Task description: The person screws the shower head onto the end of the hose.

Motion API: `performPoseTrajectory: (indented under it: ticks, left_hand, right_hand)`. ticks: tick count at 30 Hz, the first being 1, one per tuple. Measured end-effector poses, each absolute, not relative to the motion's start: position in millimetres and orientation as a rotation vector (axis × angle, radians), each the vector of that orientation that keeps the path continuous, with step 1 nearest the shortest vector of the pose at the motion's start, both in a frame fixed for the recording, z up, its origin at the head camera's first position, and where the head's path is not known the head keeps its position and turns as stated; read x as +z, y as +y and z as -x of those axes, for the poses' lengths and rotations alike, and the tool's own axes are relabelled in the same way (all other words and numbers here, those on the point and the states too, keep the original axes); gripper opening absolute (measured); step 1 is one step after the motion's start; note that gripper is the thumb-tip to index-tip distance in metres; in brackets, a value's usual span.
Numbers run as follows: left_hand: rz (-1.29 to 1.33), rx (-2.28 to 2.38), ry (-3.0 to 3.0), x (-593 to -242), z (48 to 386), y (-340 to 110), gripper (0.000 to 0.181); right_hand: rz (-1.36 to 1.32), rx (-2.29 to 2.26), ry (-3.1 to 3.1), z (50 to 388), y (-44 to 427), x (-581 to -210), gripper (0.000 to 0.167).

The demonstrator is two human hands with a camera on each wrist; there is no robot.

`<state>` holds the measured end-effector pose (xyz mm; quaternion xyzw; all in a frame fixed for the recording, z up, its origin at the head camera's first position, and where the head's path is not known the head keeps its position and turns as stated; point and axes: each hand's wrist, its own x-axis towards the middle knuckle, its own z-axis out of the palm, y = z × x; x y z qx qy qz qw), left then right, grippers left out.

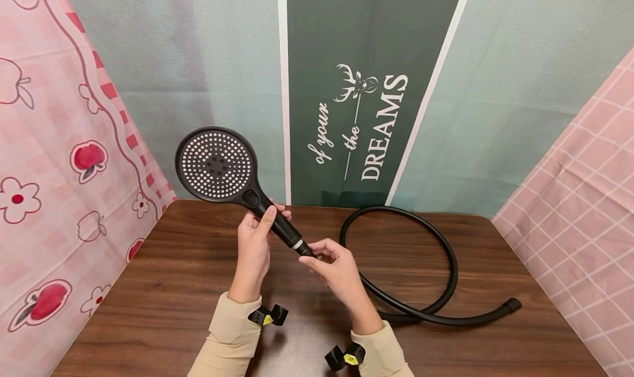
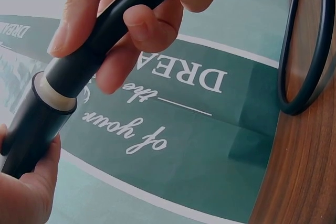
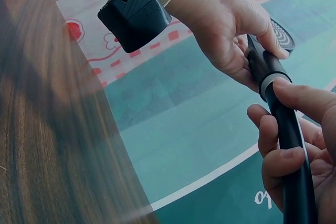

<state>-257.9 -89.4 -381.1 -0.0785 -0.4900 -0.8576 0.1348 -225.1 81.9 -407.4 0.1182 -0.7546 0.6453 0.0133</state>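
Observation:
A black shower head [image 1: 216, 165] is raised over the table's back left, its round face of pale nozzles toward the head camera. My left hand [image 1: 255, 250] grips its handle [image 1: 279, 225], thumb on top. My right hand [image 1: 339, 269] pinches the black hose end [image 1: 304, 249] at the handle's lower tip. A pale ring [image 2: 56, 95] shows between handle [image 2: 31, 124] and hose end [image 2: 73, 72] in the left wrist view. In the right wrist view, several fingers of my right hand [image 3: 310, 145] curl round the hose end [image 3: 286, 124], against the handle held by my left hand [image 3: 226, 30].
The black hose [image 1: 448, 256] loops over the right of the wooden table [image 1: 173, 289], its free end [image 1: 512, 304] toward the right edge. A printed green cloth [image 1: 238, 63] hangs behind, with pink patterned cloths at the left [image 1: 59, 146] and right [image 1: 584, 217].

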Motion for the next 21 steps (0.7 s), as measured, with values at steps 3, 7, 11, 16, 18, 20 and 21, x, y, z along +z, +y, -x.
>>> performPoseTrajectory:
  ticks: [3,7,11,16,18,20,21]
  left_hand:
    - [0.229,-2.488,-1.417,-379.9,257.0,-89.1,0.027]
    - [0.231,-2.491,-1.411,-379.1,256.5,-88.7,0.023]
    - [0.230,-2.490,-1.414,-379.2,256.5,-88.7,0.023]
    - [0.227,-2.488,-1.420,-378.8,256.4,-88.6,0.023]
    - [0.227,-2.488,-1.422,-378.9,256.5,-88.6,0.023]
    - [0.228,-2.487,-1.423,-378.8,256.4,-88.6,0.023]
    - [0.228,-2.487,-1.424,-378.7,256.3,-88.5,0.023]
  right_hand:
    - [-0.361,2.015,-2.348,224.7,82.4,-407.2,0.023]
    - [-0.350,2.012,-2.350,224.9,82.5,-407.1,0.023]
    - [-0.345,2.009,-2.354,225.3,82.4,-407.2,0.023]
    - [-0.344,1.996,-2.352,225.5,82.8,-408.2,0.021]
    - [-0.342,1.996,-2.351,225.5,83.0,-408.7,0.020]
    - [-0.337,2.003,-2.348,225.5,83.2,-409.2,0.019]
    - [-0.334,2.006,-2.348,225.4,83.1,-409.3,0.018]
